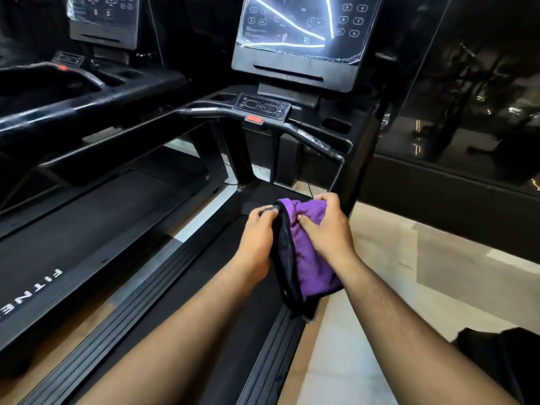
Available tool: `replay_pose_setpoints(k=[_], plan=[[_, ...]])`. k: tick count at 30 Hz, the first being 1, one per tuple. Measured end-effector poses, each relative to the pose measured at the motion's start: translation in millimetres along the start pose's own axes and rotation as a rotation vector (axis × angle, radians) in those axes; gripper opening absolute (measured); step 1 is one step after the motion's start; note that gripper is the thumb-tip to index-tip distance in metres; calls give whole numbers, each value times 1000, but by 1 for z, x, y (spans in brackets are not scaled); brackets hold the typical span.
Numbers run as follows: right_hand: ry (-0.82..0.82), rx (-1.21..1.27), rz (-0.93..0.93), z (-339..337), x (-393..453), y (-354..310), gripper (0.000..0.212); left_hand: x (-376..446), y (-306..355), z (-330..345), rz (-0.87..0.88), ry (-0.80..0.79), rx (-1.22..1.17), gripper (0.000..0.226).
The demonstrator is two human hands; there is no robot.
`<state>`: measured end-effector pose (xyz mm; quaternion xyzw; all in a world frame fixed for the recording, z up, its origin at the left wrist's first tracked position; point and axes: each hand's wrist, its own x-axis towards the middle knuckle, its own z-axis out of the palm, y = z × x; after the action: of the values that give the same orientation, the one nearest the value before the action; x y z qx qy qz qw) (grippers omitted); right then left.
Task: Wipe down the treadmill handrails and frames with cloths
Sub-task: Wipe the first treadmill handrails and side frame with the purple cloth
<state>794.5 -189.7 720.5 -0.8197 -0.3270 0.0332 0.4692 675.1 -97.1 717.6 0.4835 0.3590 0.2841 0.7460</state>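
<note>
Cloth in both hands, above the treadmill belt.
My left hand (258,226) pinches the black edge of the purple cloth (304,252); my right hand (324,226) grips its bunched top, short of the handrail (315,138).

A dark glass wall (473,92) stands at right above pale floor tiles (388,258).

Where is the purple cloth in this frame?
In the head view, the purple cloth sits low and just right of centre, held between the left hand and right hand above the treadmill belt.
</note>
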Motion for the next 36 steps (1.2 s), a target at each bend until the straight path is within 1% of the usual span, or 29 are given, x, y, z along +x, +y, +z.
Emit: replay_pose_setpoints(k=[2, 3, 4, 6, 7, 9, 12, 15, 17, 18, 21, 23, 27, 30, 33, 36], plan=[[24, 92, 14, 11, 18, -15, 48, 17, 10, -14, 2, -92, -16, 61], [30, 149, 27, 14, 24, -19, 50, 22, 13, -20, 7, -153, -15, 69], [39, 208, 46, 20, 30, -24, 53, 30, 14, -29, 16, -230, -9, 65], [47, 309, 91, 29, 39, -30, 56, 42, 17, -44, 3, -378, -13, 42], [42, 339, 109, 30, 43, -34, 56, 48, 21, -51, -12, -421, -17, 37], [53, 327, 112, 34, 47, -45, 56, 64, 31, -64, -4, -465, -7, 34], [103, 176, 115, 35, 42, -74, 52, 80, 56, -81, 48, -474, 55, 32], [122, 37, 193, 36, 17, -105, 57, 80, 84, -100, 59, -496, 168, 37], [142, 44, 278, 43, -5, -125, 60, 76, 97, -119, 66, -541, 231, 41], [151, 61, 319, 47, -15, -131, 58, 74, 101, -125, 58, -555, 251, 42], [171, 145, 420, 60, -45, -148, 41, 62, 111, -140, 49, -587, 308, 37], [212, 170, 474, 61, -62, -160, 33, 55, 120, -143, 37, -610, 353, 36], [296, 134, 544, 55, -88, -181, 29, 40, 132, -143, -38, -663, 407, 36], [383, 102, 554, 52, -101, -184, 27, 35, 129, -138, -111, -702, 395, 31], [524, 14, 535, 53, -111, -180, 34, 34, 118, -127, -183, -741, 391, 28], [642, -22, 545, 55, -117, -174, 43, 32, 104, -109, -257, -777, 359, 24]])
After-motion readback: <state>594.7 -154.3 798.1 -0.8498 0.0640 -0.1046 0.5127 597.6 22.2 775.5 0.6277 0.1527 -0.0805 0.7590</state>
